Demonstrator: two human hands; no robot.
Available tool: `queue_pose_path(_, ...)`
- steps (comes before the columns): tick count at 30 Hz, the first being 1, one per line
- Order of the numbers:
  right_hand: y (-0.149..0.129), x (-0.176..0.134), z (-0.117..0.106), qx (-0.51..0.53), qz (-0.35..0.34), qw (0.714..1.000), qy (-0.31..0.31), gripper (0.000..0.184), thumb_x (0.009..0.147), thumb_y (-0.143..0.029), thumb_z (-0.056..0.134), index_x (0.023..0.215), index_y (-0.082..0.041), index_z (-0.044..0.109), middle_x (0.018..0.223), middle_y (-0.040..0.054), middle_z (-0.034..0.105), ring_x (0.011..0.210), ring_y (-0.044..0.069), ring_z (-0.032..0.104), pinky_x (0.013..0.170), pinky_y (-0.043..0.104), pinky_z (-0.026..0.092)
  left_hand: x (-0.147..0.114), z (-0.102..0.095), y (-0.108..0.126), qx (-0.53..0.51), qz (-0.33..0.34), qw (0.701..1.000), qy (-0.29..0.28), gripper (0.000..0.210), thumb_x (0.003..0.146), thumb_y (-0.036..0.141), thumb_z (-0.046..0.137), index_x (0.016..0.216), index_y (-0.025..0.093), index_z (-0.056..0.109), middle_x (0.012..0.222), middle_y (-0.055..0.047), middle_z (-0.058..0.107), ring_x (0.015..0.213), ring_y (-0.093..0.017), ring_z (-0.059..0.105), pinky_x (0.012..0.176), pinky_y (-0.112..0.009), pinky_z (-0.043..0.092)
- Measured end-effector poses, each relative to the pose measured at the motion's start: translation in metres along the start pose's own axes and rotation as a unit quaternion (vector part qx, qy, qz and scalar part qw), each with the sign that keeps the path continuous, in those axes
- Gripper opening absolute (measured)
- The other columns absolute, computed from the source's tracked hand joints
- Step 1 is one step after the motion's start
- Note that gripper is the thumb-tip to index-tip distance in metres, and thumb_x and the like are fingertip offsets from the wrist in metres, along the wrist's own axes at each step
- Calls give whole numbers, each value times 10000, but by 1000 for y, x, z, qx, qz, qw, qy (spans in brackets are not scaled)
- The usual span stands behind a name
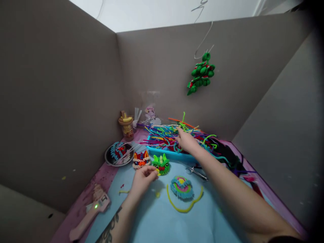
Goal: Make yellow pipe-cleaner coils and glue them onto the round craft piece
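My left hand (143,178) pinches a small yellow piece of pipe cleaner (158,171) between thumb and fingertips. Just behind it stands a green pipe-cleaner animal head (162,163), with an orange, blue and white one (141,159) to its left. Over the blue tray (174,155), my right hand (186,141) reaches among many coloured pipe cleaners (162,141), index finger stretched out and apart from the thumb. On the blue sheet in front lies a round blue, pink and yellow pipe-cleaner piece (182,187). A curved yellow pipe cleaner (184,211) bends around its near side.
Scissors (198,172) lie below the tray. At left are a round bowl (107,158) with a blue and red piece, a lidded cup (127,128) and a pink device (87,217) with a green light. A green pipe-cleaner ornament (202,72) hangs before the grey back panel (157,64).
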State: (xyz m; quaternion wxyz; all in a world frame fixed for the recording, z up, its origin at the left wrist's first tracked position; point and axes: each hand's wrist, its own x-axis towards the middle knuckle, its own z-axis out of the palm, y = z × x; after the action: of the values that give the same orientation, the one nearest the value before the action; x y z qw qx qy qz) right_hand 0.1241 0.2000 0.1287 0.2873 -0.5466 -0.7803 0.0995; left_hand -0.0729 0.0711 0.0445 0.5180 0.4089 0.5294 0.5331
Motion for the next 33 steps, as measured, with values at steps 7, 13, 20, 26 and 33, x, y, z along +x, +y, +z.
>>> queue_pose_path(7,-48,-105,31,255,-100,961,-43,92,807,-147,591,878,-178,641,825,30,614,782,155,575,692,255,440,-14,13,-1,-113,-16,993,-12,396,549,353,818,801,136,603,506,39,604,490,-98,565,569,-228,463)
queue_pose_path(13,-49,-126,49,375,-3,923,-89,96,815,-239,617,894,-189,638,820,27,636,769,166,596,673,271,456,-22,17,5,-134,-7,991,-13,340,595,340,802,759,147,576,560,28,634,529,-85,579,544,-189,444)
queue_pose_path(20,-34,-119,64,525,33,843,-117,117,741,-275,702,815,-187,678,771,9,641,715,142,599,673,264,474,-24,13,4,-108,-22,993,-37,286,619,330,793,725,136,612,555,11,646,526,-95,604,534,-187,455)
queue_pose_path(26,-30,-122,64,486,-41,872,-41,67,742,-254,717,715,-197,695,694,8,624,679,138,578,633,254,457,-26,11,9,-85,-45,994,-57,270,608,318,800,699,135,624,552,5,656,513,-90,600,514,-175,446)
queue_pose_path(33,-34,-130,63,350,-184,915,82,100,855,-249,591,805,-215,671,714,31,651,715,157,595,667,286,476,-28,14,16,-110,-90,988,-58,294,572,317,816,688,136,616,544,6,651,480,-77,566,476,-163,414)
